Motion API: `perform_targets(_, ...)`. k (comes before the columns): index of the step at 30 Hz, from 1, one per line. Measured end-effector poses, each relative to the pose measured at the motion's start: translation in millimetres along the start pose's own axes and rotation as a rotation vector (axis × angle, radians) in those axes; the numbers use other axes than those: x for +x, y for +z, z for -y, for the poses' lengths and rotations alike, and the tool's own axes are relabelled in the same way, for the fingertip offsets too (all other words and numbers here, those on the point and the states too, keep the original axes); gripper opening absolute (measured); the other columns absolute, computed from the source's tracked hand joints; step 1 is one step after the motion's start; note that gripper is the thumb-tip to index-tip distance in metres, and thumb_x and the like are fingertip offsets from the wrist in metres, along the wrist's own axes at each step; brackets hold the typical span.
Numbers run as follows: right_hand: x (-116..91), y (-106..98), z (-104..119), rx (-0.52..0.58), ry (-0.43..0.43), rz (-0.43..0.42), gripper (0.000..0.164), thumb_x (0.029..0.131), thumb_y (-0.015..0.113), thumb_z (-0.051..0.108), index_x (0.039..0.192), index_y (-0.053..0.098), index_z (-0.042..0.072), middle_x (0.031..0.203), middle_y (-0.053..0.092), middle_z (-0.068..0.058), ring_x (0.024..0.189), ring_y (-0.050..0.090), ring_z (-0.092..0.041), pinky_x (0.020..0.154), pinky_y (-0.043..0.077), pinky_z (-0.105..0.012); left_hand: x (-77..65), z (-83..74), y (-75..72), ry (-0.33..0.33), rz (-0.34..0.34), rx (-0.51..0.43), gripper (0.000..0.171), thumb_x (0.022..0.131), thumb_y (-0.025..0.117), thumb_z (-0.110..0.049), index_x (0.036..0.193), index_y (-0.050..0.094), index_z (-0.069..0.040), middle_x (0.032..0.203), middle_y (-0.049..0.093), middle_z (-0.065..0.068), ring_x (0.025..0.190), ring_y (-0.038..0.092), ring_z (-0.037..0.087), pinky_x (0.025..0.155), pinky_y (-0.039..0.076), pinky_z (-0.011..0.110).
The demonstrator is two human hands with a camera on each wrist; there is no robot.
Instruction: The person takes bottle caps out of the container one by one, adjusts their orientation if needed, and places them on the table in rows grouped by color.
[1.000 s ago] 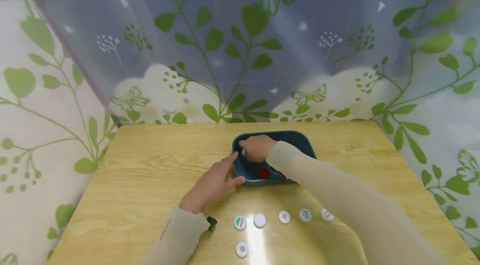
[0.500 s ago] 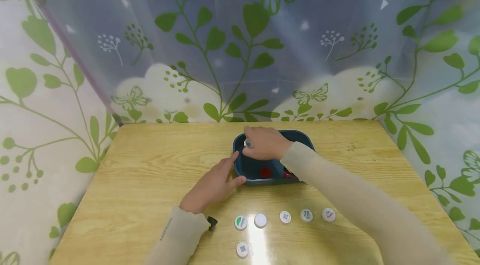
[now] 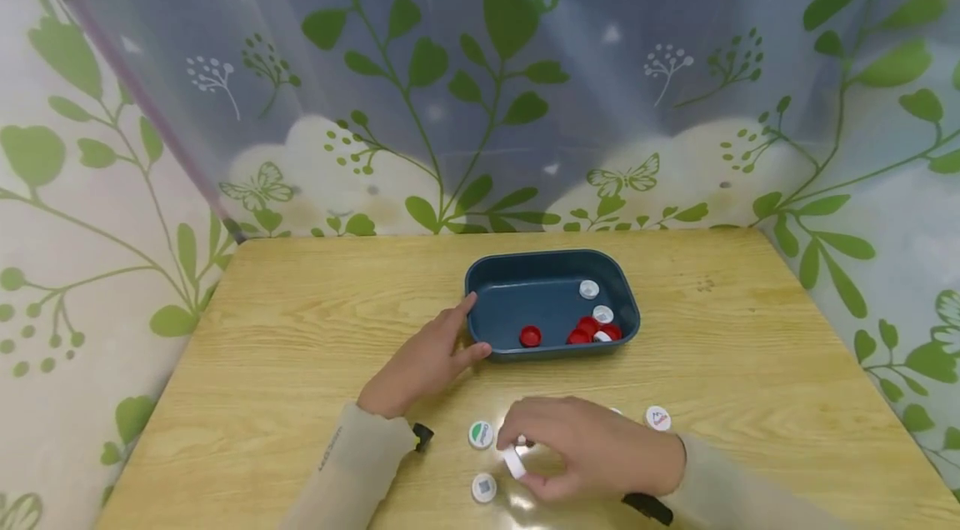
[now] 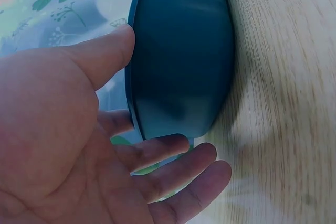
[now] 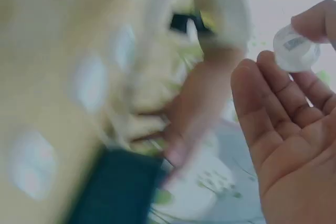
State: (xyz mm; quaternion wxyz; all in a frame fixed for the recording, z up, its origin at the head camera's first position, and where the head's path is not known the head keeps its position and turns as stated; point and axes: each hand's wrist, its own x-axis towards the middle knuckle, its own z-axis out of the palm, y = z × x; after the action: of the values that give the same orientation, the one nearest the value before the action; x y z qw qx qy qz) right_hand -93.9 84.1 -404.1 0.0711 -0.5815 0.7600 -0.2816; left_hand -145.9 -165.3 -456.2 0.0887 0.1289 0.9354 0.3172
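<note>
My right hand [image 3: 588, 447] pinches a white bottle cap [image 3: 514, 462] between thumb and fingers, over the near part of the table. In the right wrist view that bottle cap [image 5: 295, 51] shows a small grey print. With straight, spread fingers, my left hand [image 3: 420, 363] touches the left end of a dark blue plastic bin [image 3: 517, 355]. The left wrist view has the thumb against the bin's rim [image 4: 129, 72]. Inside the bin lie several red bottle caps [image 3: 530, 337] and white bottle caps [image 3: 588, 289], mostly toward the right.
On the wooden table [image 3: 300, 305], a green-and-white cap [image 3: 481, 435] and a cap with a grey square [image 3: 483, 488] lie left of my right hand. A printed cap [image 3: 657, 419] lies beyond its wrist. A leaf-patterned curtain [image 3: 420, 138] hangs behind the table.
My right hand has come out of the bin with the white bottle cap and moved toward me, over the row of caps. The left hand stays at the bin.
</note>
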Motion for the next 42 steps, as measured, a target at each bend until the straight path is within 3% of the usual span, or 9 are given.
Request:
perform_targets(6,-31,27,-3,-0.019,0.078,0.106,0.030,0.095,0.056,0.032,0.125,0.057,0.028,0.111,0.058,0.021,0.096,0.053,0.005,0.085,0.046,-0.021,0.3,-3.4,-3.0,0.021,-0.033,0.027,0.082,0.088,0.048,-0.066,0.153,0.016,-0.027,0.157,0.021,0.001,0.141,0.024,0.022,0.109,0.030,0.046)
perform_targets(9,-40,36,-6,0.011,0.109,0.119,0.026,0.098,0.052,0.032,0.123,0.060,0.028,0.108,0.059,0.021,0.095,0.053,0.005,0.086,0.047,-0.023,0.0,-3.1,-0.2,-0.012,-0.052,-0.016,0.077,0.090,0.055,-0.055,0.152,0.022,-0.023,0.154,0.028,0.000,0.137,0.033,0.020,0.107,0.034,0.044)
perform_targets(13,-44,44,-9,0.073,0.129,0.127,0.021,0.098,0.052,0.029,0.118,0.060,0.030,0.106,0.057,0.022,0.093,0.052,0.005,0.083,0.046,-0.019,0.5,-2.9,3.3,-0.097,-0.150,-0.105,0.064,0.092,0.057,-0.044,0.146,0.035,-0.019,0.119,0.059,-0.003,0.102,0.059,0.013,0.086,0.049,0.036)
perform_targets(16,-43,48,-9,0.041,0.129,0.119,0.019,0.098,0.052,0.032,0.115,0.059,0.033,0.104,0.053,0.022,0.091,0.048,0.005,0.081,0.044,-0.015,2.3,-3.6,3.5,-0.162,-0.219,-0.150,0.052,0.092,0.058,-0.042,0.137,0.046,-0.018,0.086,0.061,-0.006,0.073,0.058,0.011,0.067,0.048,0.031)
perform_targets(18,-41,49,-9,0.026,0.146,0.121,0.018,0.098,0.052,0.035,0.115,0.059,0.033,0.101,0.051,0.021,0.089,0.046,0.004,0.079,0.043,-0.014,3.7,-4.6,2.7,-0.191,-0.231,-0.170,0.049,0.091,0.060,-0.041,0.133,0.050,-0.017,0.079,0.060,-0.006,0.066,0.056,0.012,0.061,0.047,0.030)
perform_targets(23,-37,51,-8,0.046,0.181,0.097,0.016,0.096,0.056,0.029,0.112,0.062,0.029,0.097,0.056,0.022,0.083,0.049,0.006,0.074,0.043,-0.011,6.9,-7.6,0.2,-0.216,-0.209,-0.245,0.052,0.090,0.063,-0.037,0.135,0.049,-0.016,0.078,0.063,-0.003,0.062,0.057,0.014,0.057,0.047,0.031)
perform_targets(29,-36,53,-8,-0.048,0.159,0.116,0.016,0.095,0.058,0.035,0.109,0.065,0.032,0.092,0.051,0.020,0.080,0.043,0.004,0.070,0.039,-0.011,7.4,-11.9,-2.0,-0.193,-0.180,-0.267,0.054,0.092,0.063,-0.032,0.138,0.045,-0.011,0.078,0.067,0.003,0.062,0.058,0.014,0.056,0.046,0.030)
perform_targets(38,-38,56,-15,-0.105,0.303,0.135,0.009,0.092,0.061,0.036,0.101,0.062,0.034,0.091,0.051,0.022,0.078,0.045,0.001,0.071,0.043,-0.018,5.9,-13.2,-2.0,-0.185,-0.159,-0.288,0.057,0.093,0.060,-0.038,0.140,0.042,-0.013,0.078,0.066,0.006,0.061,0.056,0.016,0.055,0.045,0.032)
perform_targets(42,-39,58,-16,-0.140,0.318,0.123,0.010,0.090,0.063,0.038,0.100,0.063,0.033,0.092,0.051,0.021,0.078,0.045,0.000,0.071,0.044,-0.019,4.8,-14.2,-1.7,-0.191,-0.149,-0.327,0.060,0.093,0.060,-0.036,0.144,0.036,-0.016,0.079,0.066,0.007,0.065,0.058,0.020,0.056,0.045,0.031)
